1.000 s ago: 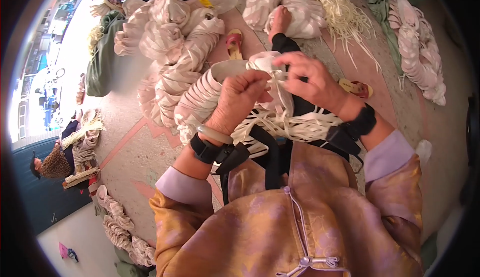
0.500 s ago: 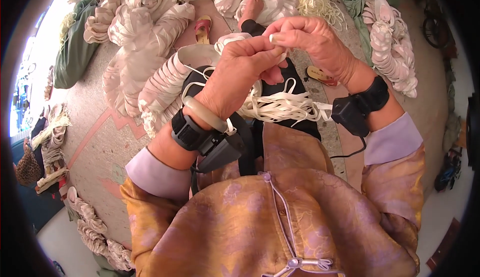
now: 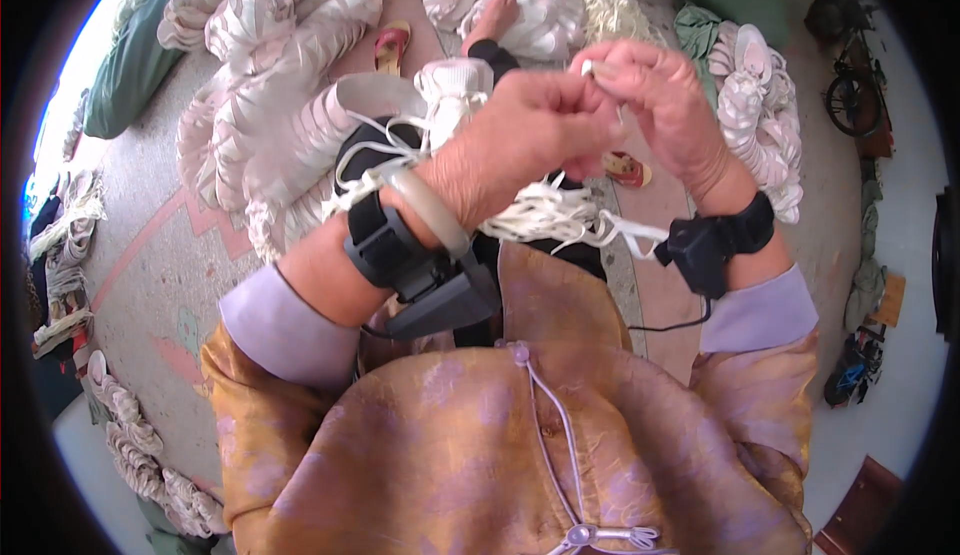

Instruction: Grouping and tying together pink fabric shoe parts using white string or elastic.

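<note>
My left hand [image 3: 545, 125] and my right hand [image 3: 662, 100] meet above my lap, thumbs and fingers pinched together. Whatever lies between the fingertips is too small and covered to name. Under them, a bundle of cream flat laces [image 3: 545, 217] lies across my dark trousers, its end near my right wrist. Thin white strands [image 3: 368, 135] loop out beside my left forearm. Just past my left hand rests a white ribbed piece [image 3: 455, 87]. A pale bangle [image 3: 430, 213] and a black strapped device [image 3: 425, 280] sit on my left wrist; another black device [image 3: 700, 250] is on my right.
Long stacks of pale curved pieces [image 3: 225, 120] lie on the floor at the left, with another heap [image 3: 535, 0] ahead and one [image 3: 755, 105] at the right. Red sandals [image 3: 392, 47] stand nearby, and a bare foot [image 3: 495, 17] rests against the far heap. A green sack [image 3: 140, 50] lies far left.
Both hands have shifted right relative to the lap, still pinched together, and the right hand's fingers are more upright. The whole view has tilted slightly, uncovering more of the white ribbed piece.
</note>
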Motion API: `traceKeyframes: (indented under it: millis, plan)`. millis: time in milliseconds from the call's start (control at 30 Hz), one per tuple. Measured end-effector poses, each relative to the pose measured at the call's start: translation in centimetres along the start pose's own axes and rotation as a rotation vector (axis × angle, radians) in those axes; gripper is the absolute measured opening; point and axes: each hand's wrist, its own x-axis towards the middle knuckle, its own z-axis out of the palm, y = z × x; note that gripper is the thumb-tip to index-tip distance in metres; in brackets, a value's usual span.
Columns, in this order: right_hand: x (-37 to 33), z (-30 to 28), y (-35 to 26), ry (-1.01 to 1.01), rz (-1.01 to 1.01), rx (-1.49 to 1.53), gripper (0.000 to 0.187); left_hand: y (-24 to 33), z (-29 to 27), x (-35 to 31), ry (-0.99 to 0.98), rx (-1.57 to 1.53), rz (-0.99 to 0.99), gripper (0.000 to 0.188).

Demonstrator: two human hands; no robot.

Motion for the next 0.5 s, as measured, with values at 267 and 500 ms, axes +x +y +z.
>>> traceKeyframes:
  millis: [267,500]
  plan:
    - [-1.7,-1.1,0.0,-0.031,0.005,0.325,0.019,-1.2,-2.1,-0.1,0.099,0.097,-0.078,0.010]
    - [-4.2,-3.3,2.4,0.103,0.002,0.495,0.019,-7.7,-5.1,1.6,0.068,0.567,-0.227,0.007]
